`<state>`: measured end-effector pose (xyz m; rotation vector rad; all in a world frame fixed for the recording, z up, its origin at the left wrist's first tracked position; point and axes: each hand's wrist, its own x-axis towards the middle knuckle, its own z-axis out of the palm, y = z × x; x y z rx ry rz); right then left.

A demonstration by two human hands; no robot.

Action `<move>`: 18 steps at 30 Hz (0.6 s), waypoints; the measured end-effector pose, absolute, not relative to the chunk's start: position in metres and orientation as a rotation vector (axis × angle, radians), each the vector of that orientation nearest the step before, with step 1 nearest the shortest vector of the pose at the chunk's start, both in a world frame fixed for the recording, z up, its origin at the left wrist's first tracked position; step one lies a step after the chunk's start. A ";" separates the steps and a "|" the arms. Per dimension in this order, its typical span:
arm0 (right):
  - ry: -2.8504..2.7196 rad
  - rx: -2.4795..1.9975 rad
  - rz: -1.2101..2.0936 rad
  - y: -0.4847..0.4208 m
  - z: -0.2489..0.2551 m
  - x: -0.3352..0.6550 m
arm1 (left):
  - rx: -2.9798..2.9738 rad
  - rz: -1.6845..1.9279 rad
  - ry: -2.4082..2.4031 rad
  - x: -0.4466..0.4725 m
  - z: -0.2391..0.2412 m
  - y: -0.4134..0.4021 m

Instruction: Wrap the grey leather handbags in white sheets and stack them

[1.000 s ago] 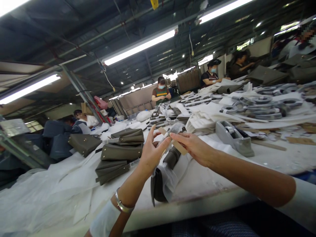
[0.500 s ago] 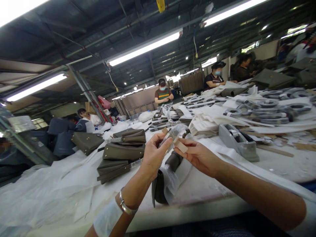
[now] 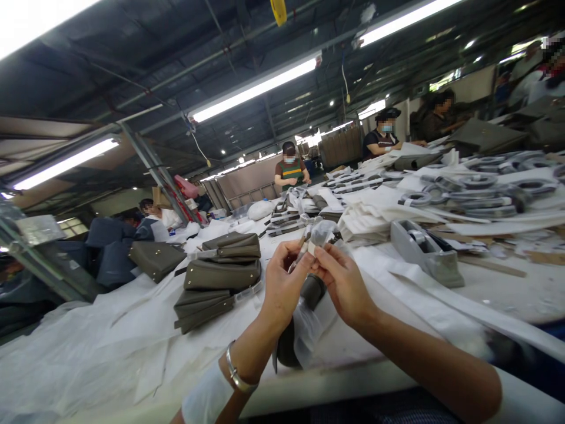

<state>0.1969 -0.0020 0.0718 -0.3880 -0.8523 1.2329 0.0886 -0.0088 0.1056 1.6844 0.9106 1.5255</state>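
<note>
My left hand point(image 3: 285, 280) is closed, fingers curled round clear plastic wrap point(image 3: 325, 228) that rises between the hands. Its thumb presses close to a small off-white piece point(image 3: 312, 248), card or foam, I cannot tell which. My right hand point(image 3: 346, 285) pinches that piece between thumb and fingers, and the fingertips of both hands nearly meet. Just under them lies a dark olive rolled part point(image 3: 313, 290) with translucent wrapping point(image 3: 306, 330) around it, reaching down to the table's front edge. What the curled fingers cover is hidden.
Olive bags point(image 3: 223, 268) are stacked to the left on white sheeting point(image 3: 101, 347). A grey tape dispenser point(image 3: 426, 253) stands to the right. Wrapped grey handles point(image 3: 468, 191) and a pile of white sheets point(image 3: 368, 218) lie beyond. A co-worker point(image 3: 291, 166) is across the table.
My right hand has moved in against the left, bringing the off-white piece onto the plastic wrap. The plastic is now mostly covered by fingers. The view has shifted slightly.
</note>
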 end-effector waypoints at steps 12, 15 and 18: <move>-1.049 -0.617 1.041 0.004 0.066 0.204 | 2.130 1.492 1.202 0.079 0.131 -0.015; -1.042 -0.612 1.046 0.004 0.068 0.202 | 2.333 1.508 1.305 0.076 0.131 -0.017; -1.025 -0.578 1.077 0.005 0.069 0.199 | 2.540 1.462 1.513 0.076 0.123 -0.022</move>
